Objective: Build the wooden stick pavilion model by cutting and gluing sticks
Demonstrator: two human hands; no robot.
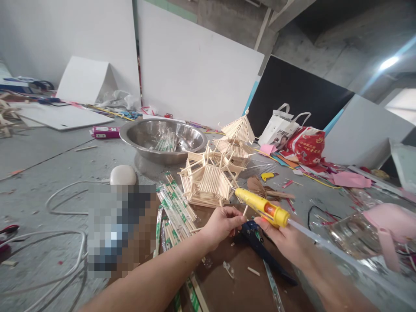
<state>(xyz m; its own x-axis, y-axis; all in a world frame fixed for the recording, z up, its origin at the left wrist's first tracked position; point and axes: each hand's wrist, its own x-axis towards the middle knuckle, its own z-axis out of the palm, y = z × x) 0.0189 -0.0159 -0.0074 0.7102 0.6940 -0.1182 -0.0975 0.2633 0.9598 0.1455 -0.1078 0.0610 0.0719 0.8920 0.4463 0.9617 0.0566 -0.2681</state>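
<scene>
The left hand (pixel 224 223), left of the glue gun (pixel 261 206), is bare; the left forearm (pixel 162 277) is uncovered and tapers toward the wrist. The right hand (pixel 276 232), below it, and right forearm (pixel 321 273) are bare.

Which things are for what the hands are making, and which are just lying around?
Looks like part of it:
yellow glue gun, in the right hand
short stick, in the left hand
stick model
wrapped sticks
probably the dark blue tool

Seemingly just lying about:
red bag
purple box
white round thing
</scene>
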